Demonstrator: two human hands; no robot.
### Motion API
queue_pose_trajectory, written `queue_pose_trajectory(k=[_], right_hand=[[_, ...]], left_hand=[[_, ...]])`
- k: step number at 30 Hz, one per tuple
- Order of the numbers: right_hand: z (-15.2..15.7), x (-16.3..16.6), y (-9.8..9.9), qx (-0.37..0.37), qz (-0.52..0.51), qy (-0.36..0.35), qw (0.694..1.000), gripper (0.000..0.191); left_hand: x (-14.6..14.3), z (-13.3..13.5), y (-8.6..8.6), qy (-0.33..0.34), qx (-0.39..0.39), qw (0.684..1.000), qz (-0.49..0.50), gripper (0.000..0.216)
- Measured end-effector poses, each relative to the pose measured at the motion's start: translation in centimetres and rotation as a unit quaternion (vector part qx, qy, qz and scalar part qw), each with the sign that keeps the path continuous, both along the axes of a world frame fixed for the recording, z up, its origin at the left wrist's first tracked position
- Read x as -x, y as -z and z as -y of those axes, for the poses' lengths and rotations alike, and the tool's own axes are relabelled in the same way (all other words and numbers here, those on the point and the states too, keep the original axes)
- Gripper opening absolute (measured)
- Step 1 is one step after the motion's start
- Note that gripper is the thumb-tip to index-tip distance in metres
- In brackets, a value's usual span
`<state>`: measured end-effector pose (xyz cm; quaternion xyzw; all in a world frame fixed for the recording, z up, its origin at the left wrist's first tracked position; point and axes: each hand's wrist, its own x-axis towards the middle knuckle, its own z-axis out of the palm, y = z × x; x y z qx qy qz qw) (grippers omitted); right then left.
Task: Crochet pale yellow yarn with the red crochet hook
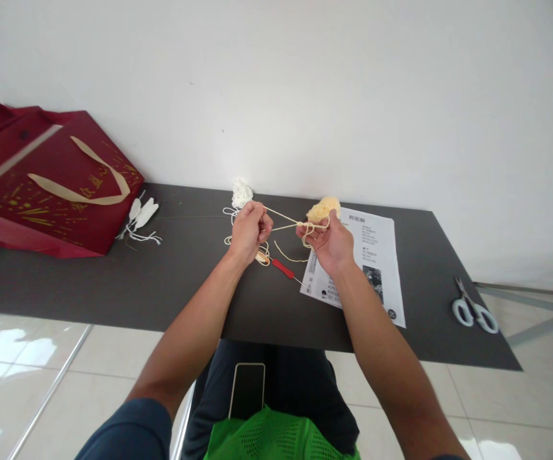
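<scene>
Pale yellow yarn (282,215) stretches in two strands between my hands above the dark table. My left hand (249,231) is closed in a fist around one end of the loop. At the other end, my right hand (331,241) pinches the yarn where several strands gather in a tangle, with some wound about its fingers. A pale yellow crocheted-looking piece (323,209) lies just behind the right hand. Below and between the hands, a crochet hook with a red handle (282,268) rests on the table, its thin tip over the paper. Loose yarn curls beside the left hand.
A printed sheet (385,255) lies under my right forearm. White yarn (241,192) sits near the wall. Scissors (474,312) are at the right. On the left are a red paper bag (55,191) and white pieces with strings (142,216). A phone (247,388) rests on my lap.
</scene>
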<state>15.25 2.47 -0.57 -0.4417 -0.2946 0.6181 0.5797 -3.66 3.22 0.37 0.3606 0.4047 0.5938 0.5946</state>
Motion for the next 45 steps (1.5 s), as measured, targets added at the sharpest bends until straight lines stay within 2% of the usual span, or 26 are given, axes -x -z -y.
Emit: queue_pose_trajectory(k=[3, 5, 7, 9, 12, 15, 19, 22, 25, 27, 30, 33, 35, 37, 39, 42, 44, 45], right_hand=[[0.1, -0.5, -0.4, 0.036, 0.026, -0.07, 0.997, 0.059], [0.3, -1.0, -0.8, 0.041, 0.046, -0.119, 0.991, 0.049], [0.3, -1.5, -1.0, 0.018, 0.084, -0.134, 0.987, 0.039], [0.3, -2.1, -0.9, -0.017, 0.152, -0.133, 0.979, 0.038], [0.0, -2.7, -0.2, -0.062, 0.29, -0.126, 0.947, 0.036], [-0.4, -3.2, 0.6, -0.082, 0.39, -0.072, 0.914, 0.034], [-0.8, -3.5, 1.1, -0.076, 0.472, -0.007, 0.878, 0.043], [-0.9, -3.1, 1.0, -0.093, 0.524, -0.014, 0.847, 0.04], [-0.5, -2.3, 0.7, -0.146, 0.579, -0.031, 0.802, 0.035], [-0.3, -1.8, 0.5, -0.177, 0.599, -0.032, 0.78, 0.032], [-0.1, -1.4, 0.3, -0.179, 0.594, -0.025, 0.784, 0.03], [-0.2, -2.0, 0.2, -0.132, 0.592, 0.04, 0.794, 0.028], [-0.4, -2.5, 0.1, -0.103, 0.603, 0.09, 0.786, 0.028], [-0.6, -2.8, 0.0, -0.088, 0.615, 0.116, 0.775, 0.027], [-0.6, -2.9, 0.0, -0.085, 0.61, 0.118, 0.779, 0.028], [-0.4, -2.7, 0.0, -0.079, 0.558, 0.073, 0.823, 0.043], [-0.3, -2.5, 0.1, -0.081, 0.511, 0.018, 0.856, 0.052], [-0.2, -2.4, 0.0, -0.089, 0.491, -0.01, 0.866, 0.053]], left_hand=[[0.0, -0.1, 0.0, -0.02, -0.008, 1.0, 0.0, 0.029], [0.2, -0.1, -0.1, -0.027, -0.008, 1.0, 0.0, 0.029], [0.4, -0.1, -0.2, -0.031, -0.008, 0.999, 0.002, 0.029], [0.8, -0.3, -0.4, -0.041, -0.01, 0.999, 0.004, 0.028], [1.5, -0.6, -0.5, -0.071, -0.013, 0.997, 0.019, 0.028], [2.1, -1.0, -0.4, -0.112, -0.011, 0.993, 0.034, 0.027], [2.3, -1.2, -0.1, -0.143, -0.004, 0.99, 0.013, 0.026], [1.7, -0.9, 0.0, -0.136, -0.02, 0.988, -0.064, 0.021], [1.0, -0.4, -0.2, -0.091, -0.051, 0.982, -0.159, 0.021], [0.6, -0.1, -0.3, -0.058, -0.062, 0.98, -0.178, 0.023], [0.6, 0.0, -0.5, -0.051, -0.058, 0.985, -0.153, 0.028], [1.1, -0.3, -0.4, -0.066, -0.044, 0.992, -0.1, 0.03], [1.6, -0.6, -0.1, -0.069, -0.049, 0.992, -0.095, 0.043], [2.1, -0.9, 0.4, -0.061, -0.078, 0.983, -0.152, 0.062], [2.5, -1.1, 1.0, -0.052, -0.118, 0.951, -0.281, 0.061], [2.9, -1.2, 1.8, -0.033, -0.142, 0.879, -0.455, 0.03], [2.9, -1.3, 2.1, -0.015, -0.141, 0.858, -0.494, 0.013], [2.9, -1.2, 2.0, -0.008, -0.141, 0.857, -0.496, 0.012]])
